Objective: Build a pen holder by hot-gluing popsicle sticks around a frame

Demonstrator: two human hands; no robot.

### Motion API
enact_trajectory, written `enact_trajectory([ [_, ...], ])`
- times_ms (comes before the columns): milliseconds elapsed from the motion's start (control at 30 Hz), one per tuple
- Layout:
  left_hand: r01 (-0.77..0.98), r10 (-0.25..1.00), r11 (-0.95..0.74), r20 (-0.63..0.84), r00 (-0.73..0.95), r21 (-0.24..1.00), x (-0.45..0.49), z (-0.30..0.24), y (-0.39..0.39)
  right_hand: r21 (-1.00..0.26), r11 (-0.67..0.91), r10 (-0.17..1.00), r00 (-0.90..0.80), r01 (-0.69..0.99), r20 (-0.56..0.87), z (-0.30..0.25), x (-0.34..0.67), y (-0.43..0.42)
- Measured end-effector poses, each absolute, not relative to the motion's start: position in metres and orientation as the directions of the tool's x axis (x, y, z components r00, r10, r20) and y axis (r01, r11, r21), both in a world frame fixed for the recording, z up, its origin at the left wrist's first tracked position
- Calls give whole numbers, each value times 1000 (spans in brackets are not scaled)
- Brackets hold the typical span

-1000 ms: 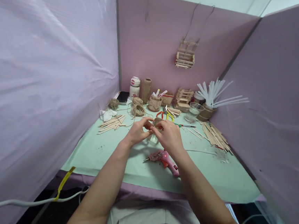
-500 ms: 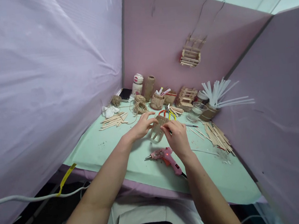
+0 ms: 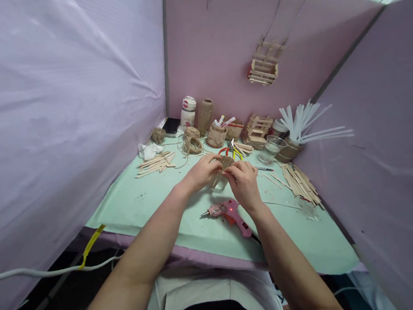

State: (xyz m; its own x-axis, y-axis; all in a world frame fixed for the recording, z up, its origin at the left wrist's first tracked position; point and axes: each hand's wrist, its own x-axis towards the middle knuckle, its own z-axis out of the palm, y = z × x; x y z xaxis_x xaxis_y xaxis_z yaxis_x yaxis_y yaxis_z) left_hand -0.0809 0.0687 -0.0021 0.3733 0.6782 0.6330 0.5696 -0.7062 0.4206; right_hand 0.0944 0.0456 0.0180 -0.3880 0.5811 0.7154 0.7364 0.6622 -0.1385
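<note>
A clear plastic cup (image 3: 219,183), partly covered with upright wooden sticks, is between my hands near the middle of the table. My left hand (image 3: 203,171) curls its fingers around the cup's left side and rim. Against the right side of the rim, my right hand (image 3: 244,183) is closed in a pinch. Whatever lies between its fingertips is too small and covered to make out. Just nearer to me lies a pink glue gun (image 3: 231,213), its nozzle pointing left and a small red light lit.
Pliers (image 3: 232,151) lie behind the cup. Wooden sticks spread at the left (image 3: 156,163) and right (image 3: 301,185). Farther back stand twine (image 3: 192,141), a pen holder (image 3: 216,136), a clear cup (image 3: 271,149) and white glue sticks (image 3: 303,125). A stick-built swing (image 3: 264,68) hangs above.
My left hand has closed in on the cup, its fingers now at the rim. My right hand keeps its pinch at the cup's right side. The view has shifted slightly.
</note>
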Motion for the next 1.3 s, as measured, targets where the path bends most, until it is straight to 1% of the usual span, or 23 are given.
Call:
enact_trajectory([
  [233, 532, 647, -740, 651, 396, 412, -84, -3, 68, -163, 656, 603, -381, 737, 701, 16, 95, 49],
  [633, 546, 669, -723, 627, 400, 423, -84, -2, 65, -152, 657, 600, -390, 738, 698, 13, 94, 54],
  [833, 544, 682, -713, 616, 393, 443, -85, -3, 65, -151, 659, 597, -390, 737, 701, 9, 93, 55],
  [1000, 526, 709, -694, 595, 380, 492, -85, -3, 64, -138, 642, 603, -386, 754, 698, 9, 92, 56],
  [1167, 524, 677, -722, 617, 400, 452, -85, -3, 65, -121, 644, 589, -389, 756, 709, 9, 92, 57],
  [1300, 528, 675, -723, 620, 401, 445, -85, -2, 64, -129, 646, 584, -378, 753, 719, 7, 92, 58],
])
